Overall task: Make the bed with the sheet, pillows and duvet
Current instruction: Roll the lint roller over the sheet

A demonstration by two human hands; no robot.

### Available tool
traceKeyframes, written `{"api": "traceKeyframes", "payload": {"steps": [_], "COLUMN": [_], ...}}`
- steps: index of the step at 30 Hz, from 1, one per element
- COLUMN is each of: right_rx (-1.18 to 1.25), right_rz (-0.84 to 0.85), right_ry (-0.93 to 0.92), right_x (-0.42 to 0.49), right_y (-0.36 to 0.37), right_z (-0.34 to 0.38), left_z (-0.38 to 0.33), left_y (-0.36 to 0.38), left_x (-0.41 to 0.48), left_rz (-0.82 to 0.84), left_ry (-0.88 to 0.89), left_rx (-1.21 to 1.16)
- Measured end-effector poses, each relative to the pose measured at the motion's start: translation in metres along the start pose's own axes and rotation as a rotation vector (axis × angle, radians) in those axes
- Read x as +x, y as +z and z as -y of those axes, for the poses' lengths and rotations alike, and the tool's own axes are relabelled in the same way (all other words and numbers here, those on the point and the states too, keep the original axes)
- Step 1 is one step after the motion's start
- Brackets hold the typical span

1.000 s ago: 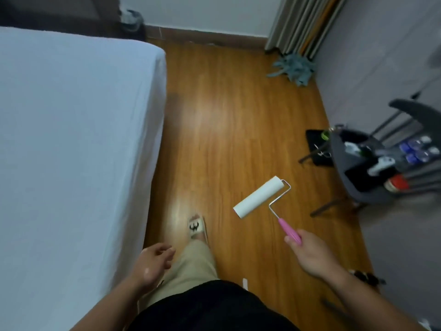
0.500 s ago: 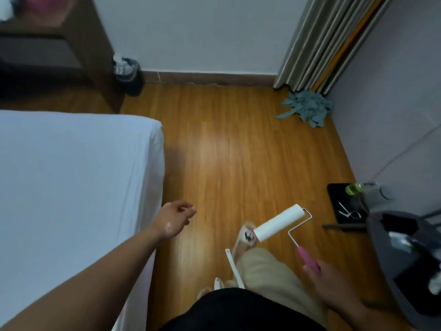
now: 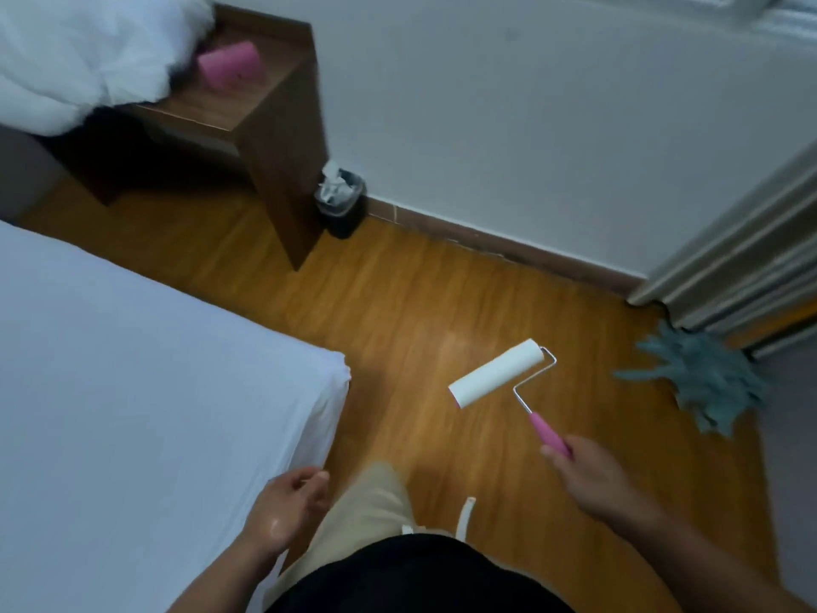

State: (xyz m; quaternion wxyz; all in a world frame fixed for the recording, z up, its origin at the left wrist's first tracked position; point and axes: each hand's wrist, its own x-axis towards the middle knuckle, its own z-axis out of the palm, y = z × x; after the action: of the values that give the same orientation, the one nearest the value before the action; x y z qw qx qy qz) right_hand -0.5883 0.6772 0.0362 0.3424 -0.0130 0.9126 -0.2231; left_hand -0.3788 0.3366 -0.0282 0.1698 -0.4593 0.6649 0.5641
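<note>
The right hand (image 3: 592, 475) gripped the lint roller (image 3: 497, 373) handle while the left hand (image 3: 287, 511), fingers (image 3: 311, 479) loosely curled and empty, lay nearer the sheet-covered bed (image 3: 132, 391) at ten o'clock.

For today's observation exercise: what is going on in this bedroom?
A person stands beside a bed covered by a smooth white sheet. Their right hand grips a white lint roller by its pink handle, above the wooden floor. Their left hand hangs relaxed and empty. Fluffy white bedding is heaped over part of the brown wooden nightstand.
</note>
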Motion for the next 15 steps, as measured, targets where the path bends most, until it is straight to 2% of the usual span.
{"api": "traceKeyframes", "payload": {"steps": [5, 15], "right_rx": [0.039, 0.018], "right_rz": [0.014, 0.057], "right_ry": [-0.05, 0.111], "right_x": [0.137, 0.343], "right_y": [-0.043, -0.115], "right_z": [0.104, 0.261], "left_z": [-0.099, -0.407], "left_y": [-0.027, -0.151], "left_x": [0.117, 0.309], "left_rz": [-0.039, -0.074], "left_ry": [-0.033, 0.201], "left_rx": [-0.051, 0.165]}}
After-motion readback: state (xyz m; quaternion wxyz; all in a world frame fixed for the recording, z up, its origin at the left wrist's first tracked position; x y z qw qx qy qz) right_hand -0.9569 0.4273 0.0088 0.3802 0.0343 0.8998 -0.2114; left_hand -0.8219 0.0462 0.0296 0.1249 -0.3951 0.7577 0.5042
